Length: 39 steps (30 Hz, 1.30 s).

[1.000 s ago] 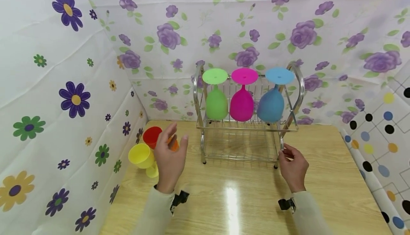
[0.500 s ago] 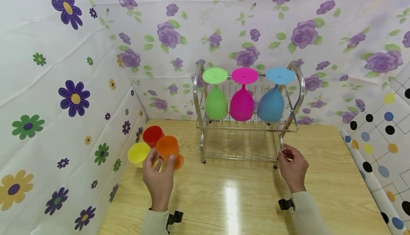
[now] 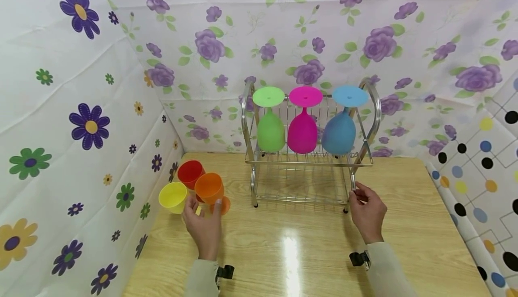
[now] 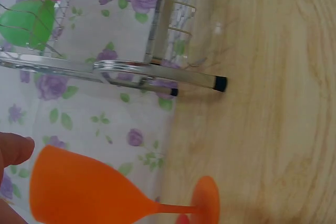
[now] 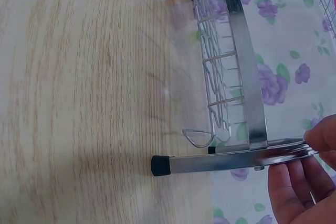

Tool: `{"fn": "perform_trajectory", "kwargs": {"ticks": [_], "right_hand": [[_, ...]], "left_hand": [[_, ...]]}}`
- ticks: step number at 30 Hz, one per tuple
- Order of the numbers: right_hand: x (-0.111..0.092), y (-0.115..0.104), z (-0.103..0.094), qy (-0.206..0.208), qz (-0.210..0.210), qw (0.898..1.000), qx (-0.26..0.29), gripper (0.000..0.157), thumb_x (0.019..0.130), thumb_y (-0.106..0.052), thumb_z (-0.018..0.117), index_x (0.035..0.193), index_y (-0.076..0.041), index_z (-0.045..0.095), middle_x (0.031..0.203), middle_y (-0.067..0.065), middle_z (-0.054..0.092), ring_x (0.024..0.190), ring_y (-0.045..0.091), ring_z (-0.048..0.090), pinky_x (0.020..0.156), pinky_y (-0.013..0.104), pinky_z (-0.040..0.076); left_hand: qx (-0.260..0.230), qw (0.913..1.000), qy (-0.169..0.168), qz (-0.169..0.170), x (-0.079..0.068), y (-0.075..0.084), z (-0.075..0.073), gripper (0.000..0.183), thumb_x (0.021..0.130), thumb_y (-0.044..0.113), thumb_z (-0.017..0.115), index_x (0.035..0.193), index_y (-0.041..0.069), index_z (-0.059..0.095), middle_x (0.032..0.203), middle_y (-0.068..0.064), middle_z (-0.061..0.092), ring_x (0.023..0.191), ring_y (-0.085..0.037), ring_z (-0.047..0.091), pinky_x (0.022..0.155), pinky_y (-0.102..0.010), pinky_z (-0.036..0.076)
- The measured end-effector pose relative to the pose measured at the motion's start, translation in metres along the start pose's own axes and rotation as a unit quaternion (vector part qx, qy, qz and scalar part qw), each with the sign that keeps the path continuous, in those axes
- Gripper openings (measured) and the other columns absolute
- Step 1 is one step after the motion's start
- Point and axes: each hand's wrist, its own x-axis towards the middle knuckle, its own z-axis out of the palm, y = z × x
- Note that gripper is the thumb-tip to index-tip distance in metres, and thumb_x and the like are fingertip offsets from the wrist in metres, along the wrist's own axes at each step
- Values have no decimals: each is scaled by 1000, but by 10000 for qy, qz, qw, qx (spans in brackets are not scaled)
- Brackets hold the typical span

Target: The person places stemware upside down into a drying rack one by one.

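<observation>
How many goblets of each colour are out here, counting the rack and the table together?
Green goblet: 1
Pink goblet: 1
Blue goblet: 1
Red goblet: 1
Orange goblet: 1
Yellow goblet: 1
Total: 6

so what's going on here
A person's left hand is open around the upright orange goblet, at the table's left side; whether it touches the goblet is hard to tell. The right hand grips the metal rack by its near right leg. The yellow goblet and red goblet are beside the orange one. Green, pink and blue goblets sit upside down on the rack's upper tier.
</observation>
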Motion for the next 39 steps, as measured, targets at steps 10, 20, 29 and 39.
{"fn": "perform_trajectory", "kwargs": {"ticks": [10, 20, 29, 39], "right_hand": [[-2, -3, 0, 67, -124, 9999, -2, 33, 95, -6, 77, 128, -6, 76, 100, 14, 78, 85, -18, 55, 75, -1, 50], [-4, 0, 0, 120, -76, 9999, -3, 34, 94, -6, 78, 128, -7, 77, 99, 14, 78, 84, -16, 56, 75, -3, 47], [-3, 2, 2, 119, -70, 9999, 60, 36, 95, -6, 77, 131, -10, 76, 103, 14, 77, 88, -15, 57, 77, -1, 49], [-3, 1, 1, -130, 7, 9999, 55, 39, 98, -5, 74, 136, -9, 72, 107, 15, 76, 96, 28, 73, 79, -4, 47]], "left_hand": [[-976, 9948, 106, 259, 12, -30, 22, 91, 86, 13, 89, 159, 11, 35, 154, -10, 38, 144, -25, 42, 123, -57, 41], [-960, 9952, -73, 145, 20, -48, 26, 90, 86, 9, 88, 158, 17, 35, 154, -5, 39, 141, -24, 46, 119, -55, 47], [-1214, 9923, -230, 131, 18, -56, 31, 85, 89, 9, 86, 157, 19, 38, 152, -4, 43, 139, -24, 50, 117, -52, 50], [-1242, 9914, -420, 25, 0, -39, 24, 80, 88, 12, 87, 154, 23, 44, 152, 1, 43, 142, -22, 49, 114, -35, 52]]}}
